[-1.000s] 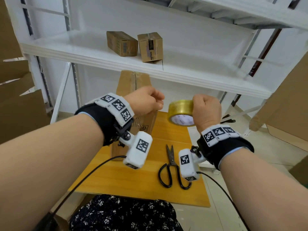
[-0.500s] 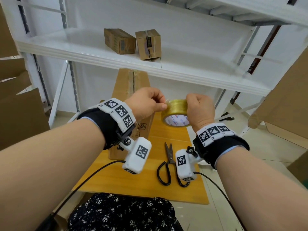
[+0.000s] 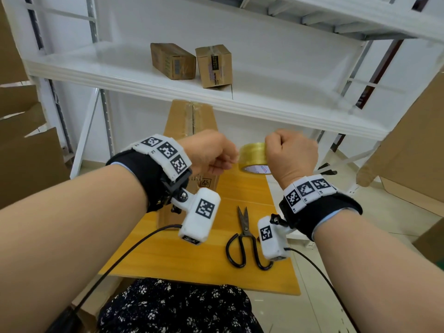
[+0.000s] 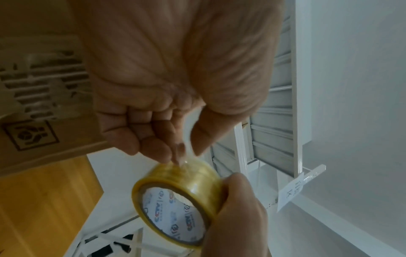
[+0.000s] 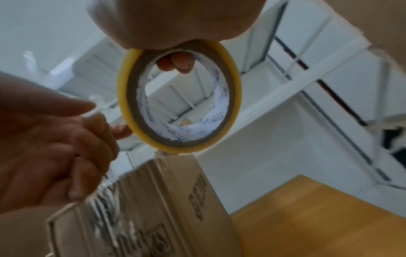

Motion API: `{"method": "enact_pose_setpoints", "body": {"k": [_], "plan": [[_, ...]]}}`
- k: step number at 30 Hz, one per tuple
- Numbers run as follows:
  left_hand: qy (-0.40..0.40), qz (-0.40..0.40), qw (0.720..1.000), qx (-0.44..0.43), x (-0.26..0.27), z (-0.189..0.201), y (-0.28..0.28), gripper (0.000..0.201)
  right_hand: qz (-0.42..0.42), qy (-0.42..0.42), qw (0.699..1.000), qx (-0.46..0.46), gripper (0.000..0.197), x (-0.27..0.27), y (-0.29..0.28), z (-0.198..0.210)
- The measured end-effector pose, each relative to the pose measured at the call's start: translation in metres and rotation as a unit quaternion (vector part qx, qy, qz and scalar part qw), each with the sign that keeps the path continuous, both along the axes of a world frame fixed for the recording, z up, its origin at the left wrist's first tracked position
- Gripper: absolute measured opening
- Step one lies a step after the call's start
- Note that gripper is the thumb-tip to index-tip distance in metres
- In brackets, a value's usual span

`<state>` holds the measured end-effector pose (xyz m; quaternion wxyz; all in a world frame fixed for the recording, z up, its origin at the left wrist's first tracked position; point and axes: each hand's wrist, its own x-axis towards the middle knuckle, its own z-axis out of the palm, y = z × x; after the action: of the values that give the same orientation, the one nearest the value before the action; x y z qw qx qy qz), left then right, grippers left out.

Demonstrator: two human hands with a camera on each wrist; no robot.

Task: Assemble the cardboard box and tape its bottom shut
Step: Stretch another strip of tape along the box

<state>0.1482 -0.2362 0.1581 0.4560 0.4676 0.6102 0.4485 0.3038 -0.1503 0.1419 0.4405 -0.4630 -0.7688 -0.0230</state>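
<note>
A tall brown cardboard box [image 3: 191, 118] stands on the yellow wooden table [image 3: 199, 251] under the white shelf, its top flaps closed with clear tape along the seam. In front of it my right hand [image 3: 292, 153] grips a roll of clear yellowish tape [image 3: 253, 155], fingers through the core [image 5: 175, 63]. My left hand [image 3: 211, 152] pinches the loose tape end [image 4: 186, 153] between thumb and forefinger, right beside the roll [image 4: 178, 194]. The box [image 5: 153, 200] shows below both hands in the right wrist view.
Black-handled scissors [image 3: 245, 239] lie on the table near its right edge. Two small cardboard boxes [image 3: 192, 62] sit on the white shelf [image 3: 264, 102] above. Flat cardboard sheets [image 3: 21, 140] lean at left and more cardboard [image 3: 413, 140] at right.
My hands came together: the left hand closed in on the roll and took hold of the tape end. The right hand kept hold of the roll.
</note>
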Motion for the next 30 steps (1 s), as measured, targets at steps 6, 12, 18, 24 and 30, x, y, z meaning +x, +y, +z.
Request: {"method": "enact_pose_setpoints", "body": {"k": [6, 12, 18, 24, 30], "plan": [[-0.042, 0.054, 0.997, 0.036, -0.029, 0.022, -0.008, 0.006, 0.178, 0.040, 0.979, -0.091, 0.042, -0.024, -0.012, 0.039], [-0.160, 0.127, 0.976, 0.075, -0.068, 0.047, -0.025, 0.019, 0.272, -0.110, 0.949, -0.114, 0.042, -0.052, -0.023, 0.052], [-0.243, 0.113, 0.956, 0.115, -0.080, 0.056, -0.037, 0.020, 0.214, 0.267, 0.903, -0.261, 0.025, -0.079, -0.022, 0.057], [-0.234, 0.134, 0.955, 0.122, -0.087, 0.057, -0.038, 0.021, 0.257, 0.359, 0.782, -0.439, 0.029, -0.098, -0.026, 0.047], [-0.188, 0.142, 0.966, 0.111, -0.109, 0.035, -0.044, 0.020, 0.301, 0.371, 0.757, -0.445, 0.025, -0.100, -0.031, 0.029]]}}
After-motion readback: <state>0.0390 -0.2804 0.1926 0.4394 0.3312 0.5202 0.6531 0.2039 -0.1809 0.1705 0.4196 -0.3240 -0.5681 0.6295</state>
